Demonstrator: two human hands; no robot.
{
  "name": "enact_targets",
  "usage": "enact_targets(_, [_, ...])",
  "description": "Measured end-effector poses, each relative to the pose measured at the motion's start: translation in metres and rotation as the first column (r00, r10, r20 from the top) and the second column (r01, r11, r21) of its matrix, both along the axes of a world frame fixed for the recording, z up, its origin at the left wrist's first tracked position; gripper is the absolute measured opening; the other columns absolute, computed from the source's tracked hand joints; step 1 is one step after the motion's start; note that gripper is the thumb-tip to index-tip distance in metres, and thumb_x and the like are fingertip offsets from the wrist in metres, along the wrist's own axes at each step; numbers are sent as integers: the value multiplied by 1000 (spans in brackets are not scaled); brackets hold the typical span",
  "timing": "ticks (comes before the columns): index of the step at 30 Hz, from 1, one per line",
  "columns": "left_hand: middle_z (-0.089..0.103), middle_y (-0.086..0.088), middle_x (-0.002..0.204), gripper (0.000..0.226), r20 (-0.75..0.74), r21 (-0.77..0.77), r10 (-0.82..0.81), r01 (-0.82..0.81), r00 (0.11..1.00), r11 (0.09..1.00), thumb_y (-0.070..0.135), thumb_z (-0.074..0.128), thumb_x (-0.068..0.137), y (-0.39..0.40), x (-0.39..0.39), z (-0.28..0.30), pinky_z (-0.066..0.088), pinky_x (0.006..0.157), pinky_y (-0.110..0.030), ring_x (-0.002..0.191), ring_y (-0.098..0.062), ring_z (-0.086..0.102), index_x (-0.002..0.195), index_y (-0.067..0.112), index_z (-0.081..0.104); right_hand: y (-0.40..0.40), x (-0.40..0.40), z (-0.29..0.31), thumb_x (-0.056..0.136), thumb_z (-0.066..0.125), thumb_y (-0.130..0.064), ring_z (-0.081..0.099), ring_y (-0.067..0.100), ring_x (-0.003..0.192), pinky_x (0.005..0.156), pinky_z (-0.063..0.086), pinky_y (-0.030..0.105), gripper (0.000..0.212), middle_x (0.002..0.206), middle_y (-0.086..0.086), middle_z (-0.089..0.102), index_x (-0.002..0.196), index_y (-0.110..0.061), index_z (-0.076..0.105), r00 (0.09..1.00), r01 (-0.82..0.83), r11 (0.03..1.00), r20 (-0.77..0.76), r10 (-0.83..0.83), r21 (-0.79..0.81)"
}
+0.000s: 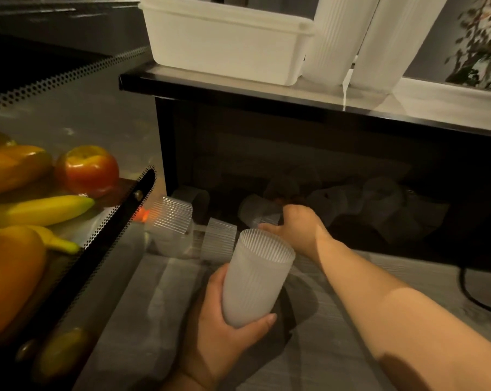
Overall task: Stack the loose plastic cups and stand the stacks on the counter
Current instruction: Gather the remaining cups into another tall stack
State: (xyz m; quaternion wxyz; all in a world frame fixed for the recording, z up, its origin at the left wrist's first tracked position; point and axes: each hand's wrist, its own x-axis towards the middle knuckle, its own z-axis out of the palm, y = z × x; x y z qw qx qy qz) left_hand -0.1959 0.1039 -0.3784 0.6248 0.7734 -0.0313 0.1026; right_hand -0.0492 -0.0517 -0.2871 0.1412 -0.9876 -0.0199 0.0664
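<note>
While the left hand (227, 314) grips a stack of ribbed translucent cups (257, 277) around its lower half, mouth tilted up and away from the person, the right hand (295, 224) reaches forward under the black shelf (266, 91) and closes its fingers on a loose cup (262, 214) lying on its side.

Obs.: two more loose ribbed cups lie just left of the right hand, a nearer one (220, 235) and a farther one (172, 218) beside the perforated fruit tray (97, 235). Further cups (379, 204) sit beyond the right hand in the dark recess; their number cannot be told. Two tall finished stacks (362, 38) stand on the shelf above both hands, next to a white plastic tub (224, 40).

Step in hand (judgement): retrieving one loose cup to nest into the held stack. The task looks partly done, with several cups left.

Technique notes:
- Hold the loose cup by its wall near the base, so the rim stays free to enter or receive the stack.
- Turn it to match the stack's orientation before bringing it over.
- Keep the left hand steady and low on the stack; thin ribbed plastic probably deforms under a hard squeeze.
- Seat the cup coaxially and press lightly; a skewed entry may jam.
- Mind the shelf edge above the right wrist on withdrawal.
</note>
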Motion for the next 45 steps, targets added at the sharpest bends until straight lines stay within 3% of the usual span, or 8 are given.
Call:
enact_targets(7, [47, 41, 119, 87, 5, 20, -15, 15, 1000, 1000, 63, 82, 46, 2, -1, 2, 47, 77, -5, 110, 10, 52, 122, 62, 38, -37, -27, 29, 77, 75, -51, 63, 15, 94, 79, 57, 33, 55, 109, 0, 62, 114, -17, 55, 991, 97, 905, 41, -125, 415])
enact_targets(13, [44, 44, 122, 90, 30, 73, -15, 13, 999, 997, 64, 80, 47, 1, -2, 5, 46, 79, -4, 114, 14, 49, 119, 78, 28, -68, -47, 69, 89, 64, -28, 63, 21, 105, 75, 53, 34, 25, 118, 5, 63, 113, -24, 58, 992, 120, 468, -84, -95, 875])
enact_targets(20, [43, 41, 127, 101, 7, 162, -30, 28, 1000, 986, 79, 77, 42, 2, -1, 1, 44, 89, -15, 117, 12, 47, 127, 74, 25, -67, -48, 102, 81, 70, -43, 68, 12, 96, 85, 56, 34, 22, 105, -7, 69, 103, -39, 65, 935, -181, 825, -166, 313, 535])
enact_targets(29, [50, 28, 129, 94, 69, 229, -5, -11, 998, 973, 64, 79, 48, -1, 0, 0, 38, 90, -9, 119, 12, 48, 129, 71, 30, -20, -53, 87, 86, 45, -70, 55, 8, 109, 86, 46, 26, 55, 122, -14, 57, 127, -35, 54, 878, -356, 914, -263, 399, 196])
enact_targets(34, [44, 43, 128, 91, 67, 209, -12, -2, 998, 978, 63, 77, 48, -1, 0, 1, 40, 85, -3, 118, 15, 47, 129, 65, 35, -1, -68, 37, 83, 31, -81, 46, 16, 125, 106, 39, 42, 65, 137, -7, 50, 134, -43, 45, 909, -149, 846, -266, 321, 512])
enact_targets(38, [45, 45, 125, 89, 55, 181, 18, -28, 998, 983, 64, 77, 48, -2, 0, 1, 40, 84, -6, 116, 17, 47, 127, 64, 36, -13, -56, 31, 92, 32, -67, 46, 8, 127, 110, 33, 29, 62, 130, -11, 54, 136, -29, 54, 964, -40, 715, -160, 211, 698])
enact_targets(42, [42, 48, 122, 88, 37, 144, 20, -26, 999, 989, 69, 75, 49, -3, -2, 5, 45, 79, -11, 112, 17, 48, 121, 78, 26, -57, -22, 3, 89, 60, -46, 57, 34, 107, 91, 49, 42, 40, 108, 14, 62, 114, -15, 64, 924, 198, 968, 301, -236, 154])
enact_targets(45, [43, 44, 121, 90, 20, 140, 15, -18, 1000, 990, 84, 72, 45, -3, -1, 4, 52, 80, -21, 110, 11, 52, 122, 77, 25, -88, -3, -16, 86, 63, -36, 61, 39, 99, 86, 52, 43, 34, 101, 17, 67, 101, -6, 66, 931, 344, 937, 149, -332, -62])
